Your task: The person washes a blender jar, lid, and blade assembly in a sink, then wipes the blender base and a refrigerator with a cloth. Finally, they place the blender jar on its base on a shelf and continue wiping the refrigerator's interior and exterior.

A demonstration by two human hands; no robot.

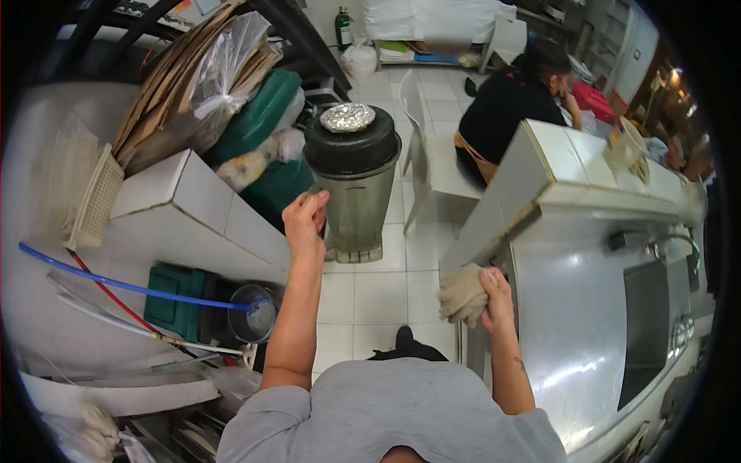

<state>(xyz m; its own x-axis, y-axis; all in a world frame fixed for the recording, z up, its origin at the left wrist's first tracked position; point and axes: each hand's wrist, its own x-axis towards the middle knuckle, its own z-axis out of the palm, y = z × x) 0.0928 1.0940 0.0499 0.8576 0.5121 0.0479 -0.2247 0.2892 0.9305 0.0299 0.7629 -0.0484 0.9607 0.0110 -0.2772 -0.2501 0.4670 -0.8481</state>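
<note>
Out in front of me my left hand (306, 220) is closed at the side of a large blender jar (355, 212), apparently around its handle, which my fingers mostly hide. The jar is upright, see-through and greyish, above the floor tiles. A black lid (351, 150) covers its top, and crumpled aluminium foil (347, 117) sits on the lid's centre. Over on the right, my right hand (498, 297) grips a bunched beige cloth (465, 295) beside the steel counter.
A steel counter (567, 324) with a sink (644, 332) runs along my right. Beyond the tiled ledge (567, 154), a person in black (509, 104) sits near a white chair (417, 123). Flattened cardboard (177, 77), a bucket (253, 312) and a blue hose (139, 282) are left.
</note>
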